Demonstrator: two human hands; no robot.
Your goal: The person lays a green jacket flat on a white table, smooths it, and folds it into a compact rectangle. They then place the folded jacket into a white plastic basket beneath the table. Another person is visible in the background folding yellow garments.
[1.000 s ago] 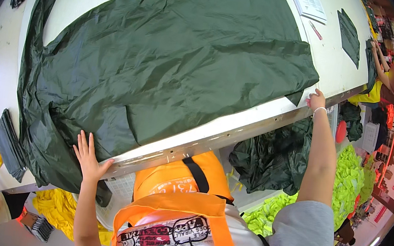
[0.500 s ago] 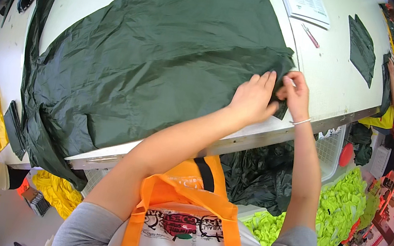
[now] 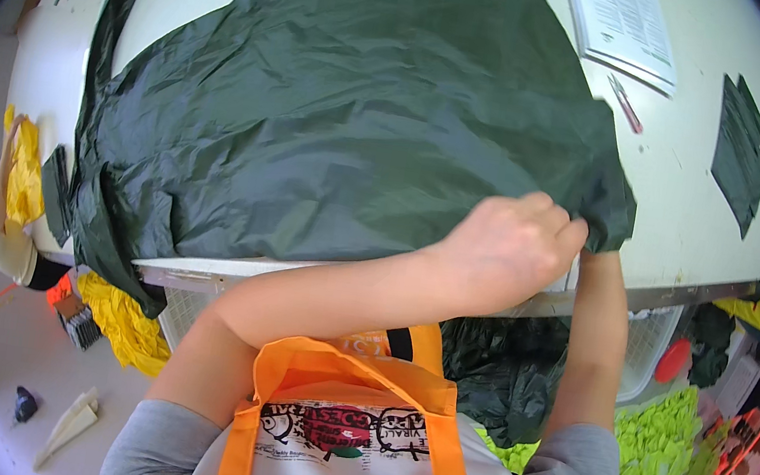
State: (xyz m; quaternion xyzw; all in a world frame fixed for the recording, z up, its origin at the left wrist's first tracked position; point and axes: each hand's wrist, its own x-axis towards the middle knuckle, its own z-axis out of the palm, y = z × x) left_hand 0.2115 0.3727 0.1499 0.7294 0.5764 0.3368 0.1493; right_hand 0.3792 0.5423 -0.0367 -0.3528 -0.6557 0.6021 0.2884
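A large dark green sheet garment of thin, crinkled cloth (image 3: 347, 126) lies spread over the white table (image 3: 690, 174), its left end hanging over the near edge. At its near right corner my left hand (image 3: 516, 249) is closed, knuckles up, gripping the cloth's edge. My right forearm (image 3: 598, 312) reaches up beside it. The right hand itself is hidden beneath the raised flap of dark green cloth (image 3: 606, 206), so its fingers do not show.
Red-handled thread snips (image 3: 626, 103) and a printed booklet (image 3: 623, 29) lie beyond the garment. Farther right is a folded dark green piece (image 3: 740, 152). Below the table are dark cloth (image 3: 503, 367), lime-green cloth (image 3: 656, 451) and yellow cloth (image 3: 123, 323). Other people work at both sides.
My right hand has gone under the garment's corner, which now covers it and spreads farther right. My left hand has closed on the edge. The whole view has shifted somewhat.
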